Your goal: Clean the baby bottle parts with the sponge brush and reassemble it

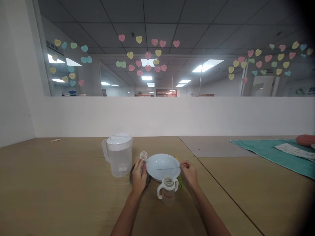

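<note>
Down in the lower centre of the frame, both hands are working around a pale shallow bowl (162, 160) on the desk (73, 196). On its left side, the left hand (139, 177) is closing its grip on a small clear round piece (143, 155), which is showing just above the fingertips. Over on the other side, the right hand (190, 173) is pinching one end of a thin rod (168, 168), and that rod is reaching across the bowl toward the left. The rod and the clear piece are sitting apart, so at this moment nothing is joining them. In front of the bowl, a clear bottle with white handles (168, 194) is standing upright, its mouth showing open with nothing fitted over it. Left of centre, a clear jug (120, 160) is standing with its white lid (119, 139) on. A dark round item (132, 179) is lying partly under the left hand, and a green item (180, 182) is resting beside the bowl's right edge; what either one is, I'm not able to tell. Out at the right edge of the frame, a teal cloth (268, 154) is lying flat, with a white cloth (295, 152) and a reddish item (305, 140) resting on it.
</note>
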Tool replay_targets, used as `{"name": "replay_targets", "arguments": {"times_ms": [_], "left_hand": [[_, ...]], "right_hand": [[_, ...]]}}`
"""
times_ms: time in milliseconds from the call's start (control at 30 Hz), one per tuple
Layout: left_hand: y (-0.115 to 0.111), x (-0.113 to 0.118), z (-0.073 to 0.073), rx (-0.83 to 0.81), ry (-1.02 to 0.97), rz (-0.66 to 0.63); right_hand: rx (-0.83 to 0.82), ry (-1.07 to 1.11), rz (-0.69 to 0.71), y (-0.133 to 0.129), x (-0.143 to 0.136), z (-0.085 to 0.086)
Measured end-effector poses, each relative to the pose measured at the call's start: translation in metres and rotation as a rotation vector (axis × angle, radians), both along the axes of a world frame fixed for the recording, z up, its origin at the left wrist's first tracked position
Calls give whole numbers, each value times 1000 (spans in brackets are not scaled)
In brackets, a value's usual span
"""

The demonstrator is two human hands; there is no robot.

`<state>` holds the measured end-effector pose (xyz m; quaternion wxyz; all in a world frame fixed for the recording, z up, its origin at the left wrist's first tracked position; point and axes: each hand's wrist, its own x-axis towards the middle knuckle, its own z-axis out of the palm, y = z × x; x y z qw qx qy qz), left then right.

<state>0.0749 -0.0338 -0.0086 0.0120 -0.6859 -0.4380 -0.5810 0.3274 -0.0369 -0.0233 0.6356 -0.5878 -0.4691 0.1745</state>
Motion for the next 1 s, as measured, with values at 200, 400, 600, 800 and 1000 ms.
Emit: {"name": "replay_targets", "arguments": {"times_ms": [200, 400, 600, 800, 1000], "left_hand": [[-12, 20, 0, -23, 103, -241], [-14, 29, -7, 2, 107, -216], [-11, 30, -13, 25, 26, -159], [-14, 30, -13, 60, 9, -118], [-11, 26, -14, 44, 55, -48]], "right_hand": [[32, 65, 49, 0, -1, 3], [110, 59, 194, 2, -16, 12], [108, -106, 462, 5, -34, 34], [30, -267, 558, 14, -43, 38], [260, -31, 139, 2, -36, 35]]}}
